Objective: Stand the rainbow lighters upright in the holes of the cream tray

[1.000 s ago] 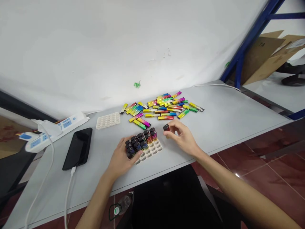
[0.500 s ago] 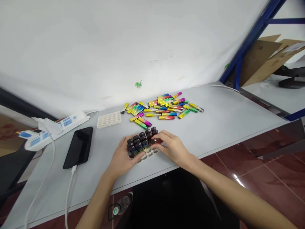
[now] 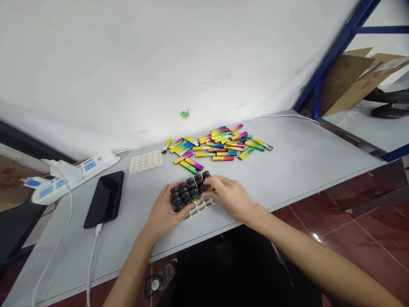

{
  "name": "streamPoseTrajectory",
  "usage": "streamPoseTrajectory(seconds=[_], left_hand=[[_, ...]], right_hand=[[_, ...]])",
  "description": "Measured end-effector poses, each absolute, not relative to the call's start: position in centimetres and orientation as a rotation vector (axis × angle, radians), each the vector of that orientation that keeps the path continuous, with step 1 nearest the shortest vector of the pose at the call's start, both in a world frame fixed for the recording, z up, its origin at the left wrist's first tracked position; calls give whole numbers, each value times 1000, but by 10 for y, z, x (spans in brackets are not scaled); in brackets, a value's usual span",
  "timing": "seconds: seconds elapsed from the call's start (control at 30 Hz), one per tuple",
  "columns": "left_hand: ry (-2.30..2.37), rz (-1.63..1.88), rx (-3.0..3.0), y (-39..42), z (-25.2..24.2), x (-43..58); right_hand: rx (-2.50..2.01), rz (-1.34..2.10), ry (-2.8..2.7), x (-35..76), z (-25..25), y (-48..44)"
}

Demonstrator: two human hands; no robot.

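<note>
Black-topped lighters point(image 3: 186, 196) stand upright in rows in a white tray with oval holes point(image 3: 200, 206); the front row of holes is bare. My left hand point(image 3: 164, 212) is wrapped around the left side of this block, its thumb along the front and its fingers partly hidden behind. Between thumb and fingertips, my right hand point(image 3: 228, 196) pinches a lighter point(image 3: 203, 187) at the right end of the rows. That lighter is upright, its lower part hidden by the fingers and tray. Behind the tray lies a loose pile of shiny, colour-graded lighters point(image 3: 220, 145).
A second white holed tray point(image 3: 146, 162) lies at the back left. Nearby are a black phone point(image 3: 105, 199) on a charging cable and a white power strip point(image 3: 79, 172). A wall runs behind the table; a blue metal frame point(image 3: 319, 85) and cardboard boxes point(image 3: 351, 76) stand at right.
My right hand has lowered the pinched lighter slightly, so its top now sits nearer the level of its neighbours. My left hand keeps its place around the block.
</note>
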State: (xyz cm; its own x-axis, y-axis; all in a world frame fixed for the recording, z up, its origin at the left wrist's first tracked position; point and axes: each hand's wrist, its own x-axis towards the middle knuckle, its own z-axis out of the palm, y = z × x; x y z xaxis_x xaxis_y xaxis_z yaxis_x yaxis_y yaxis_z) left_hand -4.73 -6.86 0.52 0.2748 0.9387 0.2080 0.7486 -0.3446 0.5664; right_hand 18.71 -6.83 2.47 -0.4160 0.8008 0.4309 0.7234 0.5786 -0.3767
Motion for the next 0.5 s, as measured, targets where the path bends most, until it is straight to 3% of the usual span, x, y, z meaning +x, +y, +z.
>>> streamPoseTrajectory(seconds=[0.33, 0.5], left_hand=[[1556, 707, 2206, -68, 7, -47], [1546, 703, 2228, -67, 8, -47]], right_hand=[[-1227, 16, -2351, 186, 42, -74], [-1258, 258, -2252, 189, 47, -76]])
